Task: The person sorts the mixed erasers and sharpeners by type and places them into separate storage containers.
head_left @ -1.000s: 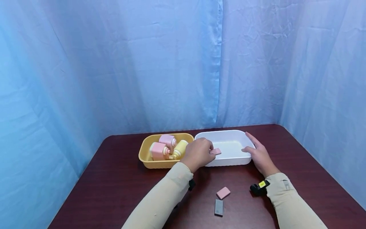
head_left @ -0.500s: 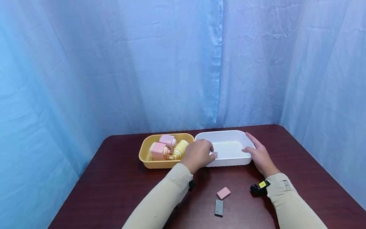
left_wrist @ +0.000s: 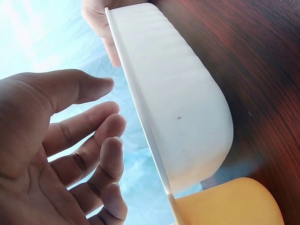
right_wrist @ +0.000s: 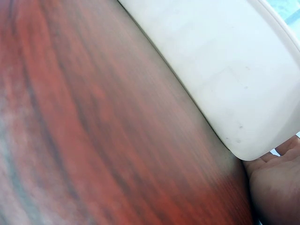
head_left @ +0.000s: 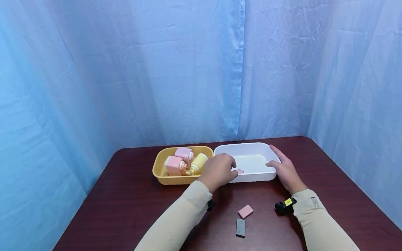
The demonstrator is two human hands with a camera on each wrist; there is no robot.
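My left hand [head_left: 219,171] hangs over the left front rim of the white plastic bin [head_left: 255,177]. In the left wrist view, its thumb and loosely bent fingers [left_wrist: 111,157] are apart with nothing between them. A small pink block [head_left: 240,171] lies inside the bin by those fingertips, partly hidden by the front wall and the hand. At the bin's right end my right hand [head_left: 286,175] grips the rim, thumb over the inside and fingers along the outside. The right wrist view has this hand [right_wrist: 276,185] against the bin's outer wall [right_wrist: 206,70].
A yellow bin [head_left: 176,180] adjoins the white one on the left, holding two pink bottles [head_left: 174,165] and a yellow bottle [head_left: 198,163]. Nearer on the dark wood table [head_left: 132,209] lie another pink block [head_left: 245,211] and a grey block [head_left: 240,227]. Blue curtains [head_left: 188,69] surround the table.
The pink block in my left fingers has gone down into the white bin and been let go. The left fingers have parted slightly; the right hand has stayed on the rim.
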